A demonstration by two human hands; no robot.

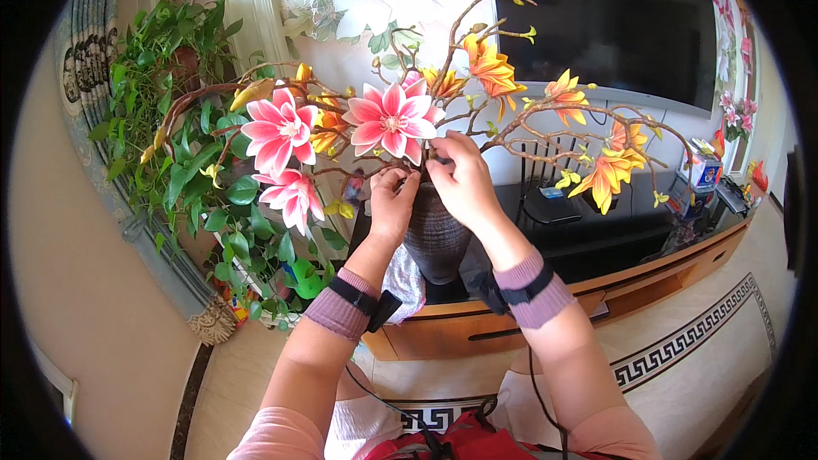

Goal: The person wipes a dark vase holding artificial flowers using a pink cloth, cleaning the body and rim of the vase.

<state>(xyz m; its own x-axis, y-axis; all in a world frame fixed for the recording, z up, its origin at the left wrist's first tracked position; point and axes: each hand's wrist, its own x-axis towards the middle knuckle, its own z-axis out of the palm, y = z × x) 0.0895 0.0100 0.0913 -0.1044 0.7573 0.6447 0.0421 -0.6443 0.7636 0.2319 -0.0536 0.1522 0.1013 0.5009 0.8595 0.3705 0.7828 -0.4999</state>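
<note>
A dark ribbed vase [437, 236] stands on the black top of a TV cabinet, holding branches with pink flowers [391, 120] and orange-yellow flowers [491, 70]. At the left of the vase's mouth, my left hand [391, 201] has its fingers bent beside the stems, just below the large pink flower. My right hand [461, 179] is at the right side of the mouth, its thumb and fingers around the stems there. Whether either hand grips a stem is hidden by the fingers and petals. A patterned cloth [404, 284] lies left of the vase's base.
Green trailing plants [185, 166] crowd the left, before a curtain [137, 204]. Behind the branches hangs a large television [607, 19]. On the wooden cabinet [460, 335] are a black router [553, 204] and, at the right, a box [703, 166]. Cables hang near both forearms.
</note>
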